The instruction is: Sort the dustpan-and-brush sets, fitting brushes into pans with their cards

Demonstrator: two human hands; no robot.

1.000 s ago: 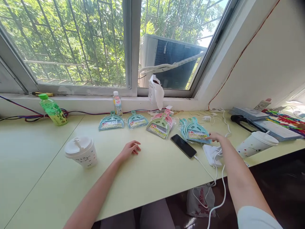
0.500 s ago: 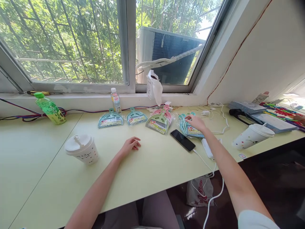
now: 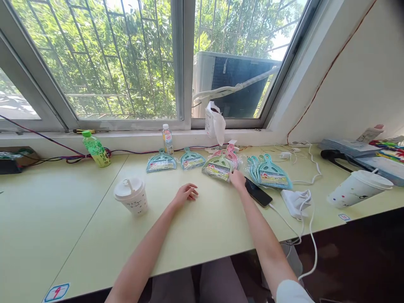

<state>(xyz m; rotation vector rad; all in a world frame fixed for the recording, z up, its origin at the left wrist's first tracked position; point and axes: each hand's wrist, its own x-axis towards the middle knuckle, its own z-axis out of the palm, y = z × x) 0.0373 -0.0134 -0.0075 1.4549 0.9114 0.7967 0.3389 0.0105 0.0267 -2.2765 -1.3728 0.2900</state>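
My right hand point(image 3: 237, 180) is at the right corner of a green mini dustpan-and-brush set point(image 3: 218, 165) in clear wrapping, its fingers closed on the edge. Behind that lies a pink set point(image 3: 232, 155), partly covered. Just right of the hand are a black phone point(image 3: 259, 193) and a pile of blue-green dustpan sets point(image 3: 272, 174). My left hand point(image 3: 187, 195) rests on the table with loosely bent, parted fingers and holds nothing. Beyond it, two more blue-green sets, a left one point(image 3: 161, 161) and a right one point(image 3: 192, 159), lie side by side.
A white lidded cup point(image 3: 131, 198) stands left, another cup point(image 3: 358, 189) leans over at right. A white power strip point(image 3: 295, 203) trails cables. Along the window are a green bottle point(image 3: 96, 149), a small bottle point(image 3: 167, 139) and a tissue pack point(image 3: 215, 123). Boxes point(image 3: 350, 147) lie far right.
My right hand has moved left from the blue-green pile to the green set's corner. A blue-green set now lies fully visible on the pile. My left hand stays put; the view has shifted left.
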